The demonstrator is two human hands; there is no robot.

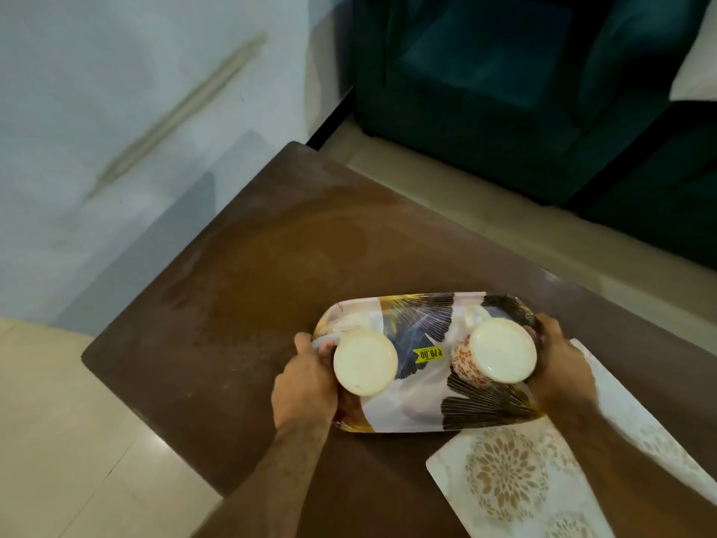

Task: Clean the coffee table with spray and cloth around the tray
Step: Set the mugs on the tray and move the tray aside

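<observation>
The tray (419, 398) sits on the brown table (240, 304), its long axis running side to side across the person's front, and both hands are on it, one at each short end. The left hand (306, 382) has its fingers curled round the tray's left rim, with the thumb over the edge just beside the left cup (365, 362); the right hand (558, 366) grips the tray's right rim in the same way, close against the right cup (494, 351), whose patterned side shows below its white mouth. Whether the tray is resting on the table or just lifted from it cannot be told. A yellow price sticker (428, 352) lies on the tray's face between the two cups. A white placemat (516, 487) with a tan floral print lies nearer the person than the tray, off its right near corner, partly under the right forearm. Beyond the tray the table shows a dull, smeared surface, so the wiping there looks still to do. No spray or cloth is in view. With both hands equally near, the coming move likely shifts the tray sideways or away, and the tall cups could tip.
</observation>
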